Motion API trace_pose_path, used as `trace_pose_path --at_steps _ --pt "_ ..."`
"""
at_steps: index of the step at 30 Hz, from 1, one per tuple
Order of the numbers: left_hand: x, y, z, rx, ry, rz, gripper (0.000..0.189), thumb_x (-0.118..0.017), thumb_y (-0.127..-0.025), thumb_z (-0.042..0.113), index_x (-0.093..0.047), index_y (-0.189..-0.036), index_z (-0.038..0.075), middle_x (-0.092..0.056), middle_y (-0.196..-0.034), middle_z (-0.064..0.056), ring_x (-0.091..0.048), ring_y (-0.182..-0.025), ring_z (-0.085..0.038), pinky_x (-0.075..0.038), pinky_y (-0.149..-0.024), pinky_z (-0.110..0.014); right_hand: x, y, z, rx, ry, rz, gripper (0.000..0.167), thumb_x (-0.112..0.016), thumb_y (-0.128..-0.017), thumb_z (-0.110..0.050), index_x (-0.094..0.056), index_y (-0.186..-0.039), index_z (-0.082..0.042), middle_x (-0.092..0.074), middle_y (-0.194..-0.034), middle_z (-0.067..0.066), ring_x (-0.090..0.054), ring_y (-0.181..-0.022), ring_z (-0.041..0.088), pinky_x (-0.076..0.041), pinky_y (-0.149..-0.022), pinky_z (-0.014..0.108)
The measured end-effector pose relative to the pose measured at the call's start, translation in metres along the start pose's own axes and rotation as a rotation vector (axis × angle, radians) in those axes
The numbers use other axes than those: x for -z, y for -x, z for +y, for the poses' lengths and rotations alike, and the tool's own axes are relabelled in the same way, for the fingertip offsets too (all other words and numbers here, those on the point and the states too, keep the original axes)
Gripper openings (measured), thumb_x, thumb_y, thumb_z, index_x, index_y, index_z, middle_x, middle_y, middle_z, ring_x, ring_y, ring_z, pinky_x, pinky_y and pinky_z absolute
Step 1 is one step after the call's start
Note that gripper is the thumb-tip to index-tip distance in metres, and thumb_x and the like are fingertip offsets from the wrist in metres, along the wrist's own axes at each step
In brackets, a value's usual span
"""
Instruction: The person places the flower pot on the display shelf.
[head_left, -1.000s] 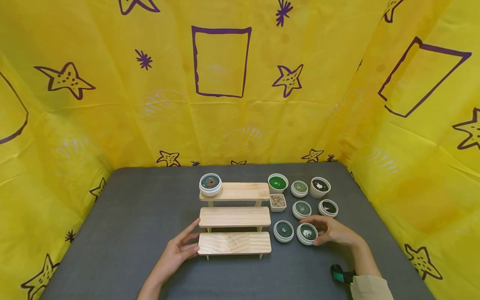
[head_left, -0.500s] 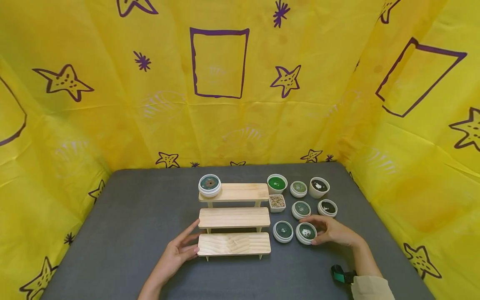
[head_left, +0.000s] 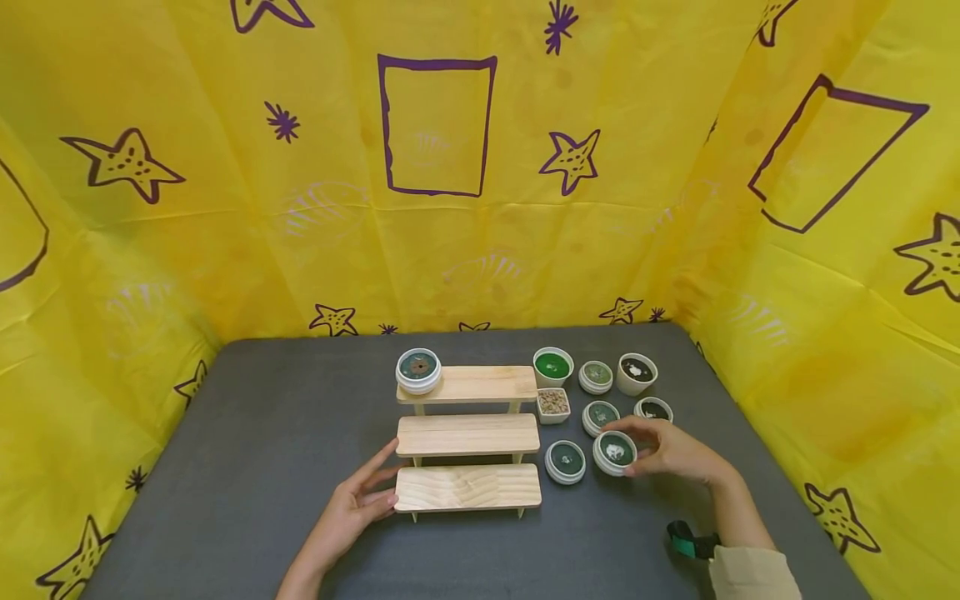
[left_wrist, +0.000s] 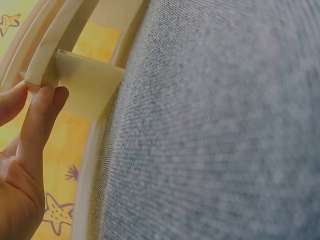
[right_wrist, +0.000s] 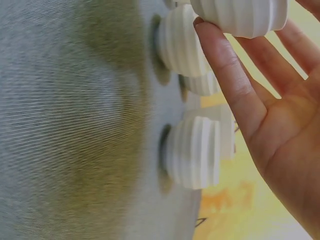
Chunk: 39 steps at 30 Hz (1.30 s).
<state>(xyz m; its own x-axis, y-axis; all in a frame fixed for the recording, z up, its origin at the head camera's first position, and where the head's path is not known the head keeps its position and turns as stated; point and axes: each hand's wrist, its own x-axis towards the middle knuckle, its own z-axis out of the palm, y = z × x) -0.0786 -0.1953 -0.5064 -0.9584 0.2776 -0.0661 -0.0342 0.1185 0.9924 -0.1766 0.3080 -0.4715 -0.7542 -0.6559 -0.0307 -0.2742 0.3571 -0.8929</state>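
Note:
A three-step wooden display stand (head_left: 468, 435) stands mid-table in the head view. My left hand (head_left: 348, 508) pinches its lowest step at the left end; the left wrist view shows thumb and fingers (left_wrist: 35, 120) at the corner of a wooden board (left_wrist: 42, 57). In my right hand (head_left: 678, 454) is a small round white pot (head_left: 615, 452) with a dark green, white-flecked filling. The right wrist view shows this ribbed pot (right_wrist: 245, 15) raised off the table between thumb and fingers. Another white pot (head_left: 420, 371) with a brown-centred filling sits on the top step's left end.
Right of the stand are a dark green pot (head_left: 566, 461), a bright green cup (head_left: 552, 367), a square bowl of pebbles (head_left: 553, 404) and several more pots, including a black-filled cup (head_left: 637, 372). A dark strap (head_left: 690, 542) is near my right wrist. Yellow cloth (head_left: 330, 250) surrounds the table.
My right hand has lifted the dark green, white-flecked pot slightly off the table. My left hand keeps its place on the stand.

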Motion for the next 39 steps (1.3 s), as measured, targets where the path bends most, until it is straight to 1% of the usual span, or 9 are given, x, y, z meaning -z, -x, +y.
trace_pose_path --at_steps 6,9,12,16,23,28,32,35,39 --pt "0.000 0.002 0.001 0.003 -0.002 0.001 0.075 -0.065 -0.095 0.014 -0.024 -0.158 0.013 -0.038 -0.147 -0.041 -0.067 -0.110 -0.007 -0.058 -0.082 -0.023 0.006 -0.005 -0.015 -0.024 0.048 0.030 0.061 -0.079 -0.082 -0.011 -0.053 -0.136 0.002 -0.056 -0.136 0.029 -0.058 -0.111 -0.009 -0.057 -0.083 0.024" --pt "0.000 0.002 0.000 0.008 -0.004 0.003 0.076 -0.065 -0.094 0.014 -0.024 -0.158 0.014 -0.038 -0.147 -0.040 -0.066 -0.110 -0.006 -0.058 -0.082 -0.024 0.008 -0.010 -0.023 -0.035 0.068 0.053 0.060 -0.079 -0.082 -0.013 -0.055 -0.135 -0.001 -0.058 -0.135 0.025 -0.058 -0.111 -0.007 -0.057 -0.085 0.025" --pt "0.000 0.002 0.000 0.011 -0.008 0.010 0.075 -0.065 -0.094 0.013 -0.025 -0.158 0.014 -0.039 -0.146 -0.040 -0.066 -0.109 -0.004 -0.058 -0.082 -0.024 0.010 -0.015 -0.030 -0.058 0.094 0.081 0.058 -0.080 -0.081 -0.016 -0.058 -0.134 -0.007 -0.062 -0.133 0.019 -0.060 -0.108 -0.001 -0.057 -0.086 0.026" --pt "-0.001 0.002 -0.001 0.012 -0.013 0.016 0.075 -0.065 -0.094 0.013 -0.025 -0.157 0.013 -0.039 -0.146 -0.041 -0.066 -0.108 -0.003 -0.058 -0.081 -0.023 0.012 -0.022 -0.037 -0.074 0.129 0.117 0.058 -0.081 -0.080 -0.019 -0.060 -0.133 -0.012 -0.064 -0.131 0.014 -0.060 -0.107 0.002 -0.056 -0.086 0.024" --pt "0.000 0.000 -0.001 0.016 -0.013 0.019 0.075 -0.065 -0.094 0.013 -0.025 -0.157 0.013 -0.039 -0.146 -0.041 -0.067 -0.108 -0.005 -0.058 -0.081 -0.023 0.011 -0.038 -0.051 -0.019 0.129 0.130 0.061 -0.081 -0.080 -0.015 -0.056 -0.135 -0.004 -0.064 -0.129 0.018 -0.062 -0.103 0.003 -0.057 -0.086 0.025" --pt "0.000 -0.001 0.000 0.012 -0.013 0.016 0.076 -0.066 -0.094 0.013 -0.025 -0.158 0.015 -0.039 -0.146 -0.040 -0.067 -0.109 -0.005 -0.058 -0.081 -0.023 0.010 -0.050 -0.064 0.013 0.105 0.137 0.062 -0.081 -0.080 -0.013 -0.056 -0.136 -0.004 -0.064 -0.130 0.019 -0.065 -0.100 0.005 -0.057 -0.085 0.025" --pt "0.000 -0.001 0.000 -0.001 -0.015 0.012 0.076 -0.065 -0.094 0.013 -0.025 -0.158 0.016 -0.040 -0.146 -0.039 -0.067 -0.109 -0.006 -0.058 -0.081 -0.022 0.008 -0.060 -0.076 0.045 0.085 0.147 0.059 -0.080 -0.081 -0.010 -0.057 -0.135 -0.007 -0.066 -0.123 0.017 -0.067 -0.095 0.009 -0.058 -0.080 0.027" --pt "0.000 -0.001 0.000 -0.008 -0.014 0.010 0.075 -0.065 -0.095 0.014 -0.025 -0.158 0.016 -0.040 -0.146 -0.039 -0.067 -0.109 -0.006 -0.057 -0.081 -0.021 0.008 -0.067 -0.084 0.047 0.091 0.156 0.057 -0.080 -0.081 -0.013 -0.058 -0.134 -0.012 -0.067 -0.120 0.013 -0.066 -0.097 0.009 -0.058 -0.082 0.029" --pt "0.000 -0.002 -0.001 -0.013 -0.009 0.004 0.075 -0.065 -0.095 0.013 -0.024 -0.158 0.016 -0.040 -0.146 -0.040 -0.066 -0.109 -0.004 -0.057 -0.081 -0.021 0.006 -0.074 -0.093 0.037 0.119 0.169 0.055 -0.081 -0.081 -0.018 -0.060 -0.132 -0.019 -0.068 -0.121 0.006 -0.063 -0.104 0.010 -0.057 -0.088 0.031"
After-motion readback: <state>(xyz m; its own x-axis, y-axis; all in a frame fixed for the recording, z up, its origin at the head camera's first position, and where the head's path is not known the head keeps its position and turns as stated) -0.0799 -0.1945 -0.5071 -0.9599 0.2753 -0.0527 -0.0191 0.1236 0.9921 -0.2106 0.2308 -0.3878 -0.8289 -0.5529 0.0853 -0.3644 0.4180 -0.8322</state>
